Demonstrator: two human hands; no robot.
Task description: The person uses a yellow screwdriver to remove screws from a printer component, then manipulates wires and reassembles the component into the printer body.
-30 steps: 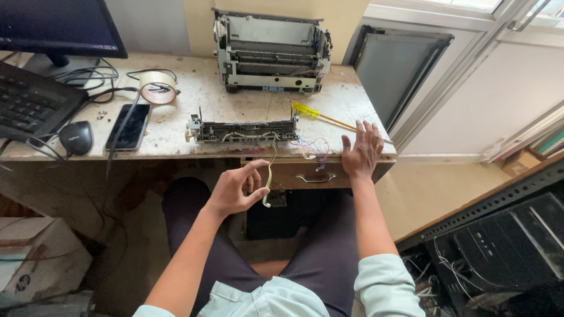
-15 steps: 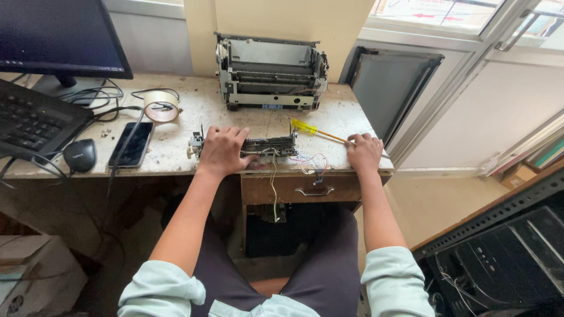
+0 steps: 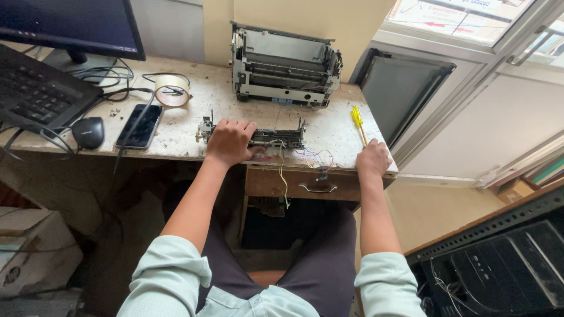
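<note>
A long dark printer part (image 3: pixel 276 137) with loose coloured wires lies near the front edge of the worn desk (image 3: pixel 194 94). My left hand (image 3: pixel 230 141) rests on top of its left half, fingers curled over it. My right hand (image 3: pixel 372 159) sits on the desk's front right corner, fingers bent down, close to the tip of a yellow-handled screwdriver (image 3: pixel 357 119). Behind the part stands a stripped grey printer frame (image 3: pixel 284 66).
A roll of tape (image 3: pixel 171 90), a black phone (image 3: pixel 140 125), a mouse (image 3: pixel 87 132), a keyboard (image 3: pixel 35 94) and a monitor (image 3: pixel 70 26) fill the desk's left side with cables. A drawer (image 3: pixel 303 185) is below. Boxes stand left, black equipment lower right.
My left hand rose from my lap onto the printer part. My right hand dropped flat to the desk's right corner. The view has shifted slightly.
</note>
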